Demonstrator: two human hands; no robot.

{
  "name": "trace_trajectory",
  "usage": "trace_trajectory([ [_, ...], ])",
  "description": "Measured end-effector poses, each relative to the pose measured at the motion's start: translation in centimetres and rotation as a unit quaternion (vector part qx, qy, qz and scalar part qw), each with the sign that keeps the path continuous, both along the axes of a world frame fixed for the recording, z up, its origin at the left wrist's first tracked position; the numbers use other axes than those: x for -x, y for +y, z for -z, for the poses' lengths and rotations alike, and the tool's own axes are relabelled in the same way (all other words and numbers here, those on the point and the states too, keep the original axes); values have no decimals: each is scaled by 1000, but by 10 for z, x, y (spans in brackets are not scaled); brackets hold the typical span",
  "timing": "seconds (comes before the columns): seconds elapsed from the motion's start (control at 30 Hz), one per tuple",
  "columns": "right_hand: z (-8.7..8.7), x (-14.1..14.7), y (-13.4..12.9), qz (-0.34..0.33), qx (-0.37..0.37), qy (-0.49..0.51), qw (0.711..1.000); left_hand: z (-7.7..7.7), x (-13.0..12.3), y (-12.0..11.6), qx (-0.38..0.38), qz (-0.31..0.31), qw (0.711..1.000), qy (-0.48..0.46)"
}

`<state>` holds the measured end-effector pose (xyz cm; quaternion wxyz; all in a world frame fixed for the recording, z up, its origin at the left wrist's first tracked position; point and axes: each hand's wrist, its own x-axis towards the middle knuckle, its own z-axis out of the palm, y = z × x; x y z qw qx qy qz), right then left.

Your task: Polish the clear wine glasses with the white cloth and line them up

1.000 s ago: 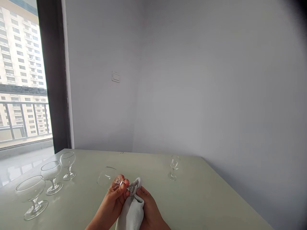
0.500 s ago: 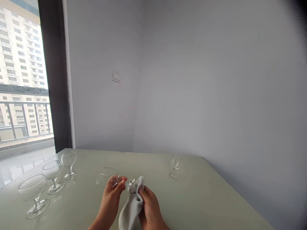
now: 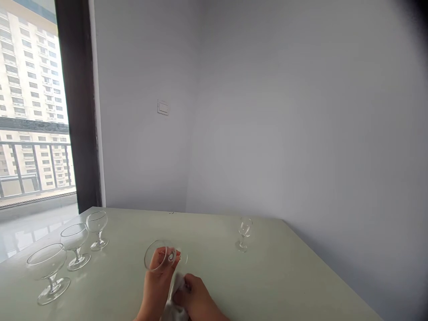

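A clear stemmed glass (image 3: 155, 255) is tilted sideways in my left hand (image 3: 157, 276), its rim toward the left and its foot toward the right. The fingers are wrapped round it near the stem. Just right of and below it, my right hand (image 3: 197, 296) is closed on a light grey cloth (image 3: 176, 307), which hangs down to the bottom edge of the view. The cloth and the glass look apart, though motion blurs the cloth.
Three stemmed glasses stand upright along the left of the pale green table (image 3: 267, 281): a near one (image 3: 50, 272), a middle one (image 3: 76, 245) and a far one (image 3: 97, 229). A smaller stemmed glass (image 3: 244, 232) stands at the right back, before the grey wall.
The glass in my left hand has turned, so its rim now faces more toward the camera. My right hand has moved down and left with the cloth, away from the glass.
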<state>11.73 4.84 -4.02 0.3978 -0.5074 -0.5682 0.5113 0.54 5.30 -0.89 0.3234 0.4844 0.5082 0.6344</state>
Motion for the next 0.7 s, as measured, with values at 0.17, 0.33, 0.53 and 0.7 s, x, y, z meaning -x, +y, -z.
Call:
trace_trajectory([
  [0.17,-10,-16,1,43,-242,-343,907,5,7,6,1,-19,999,37],
  [0.33,-7,-17,4,120,-369,-319,864,18,-3,6,47,6,997,59],
  [0.53,1,-15,10,122,-331,-355,866,35,-14,3,73,44,994,67],
  [0.7,-4,-16,12,100,-326,-295,893,45,-23,2,29,13,998,46],
])
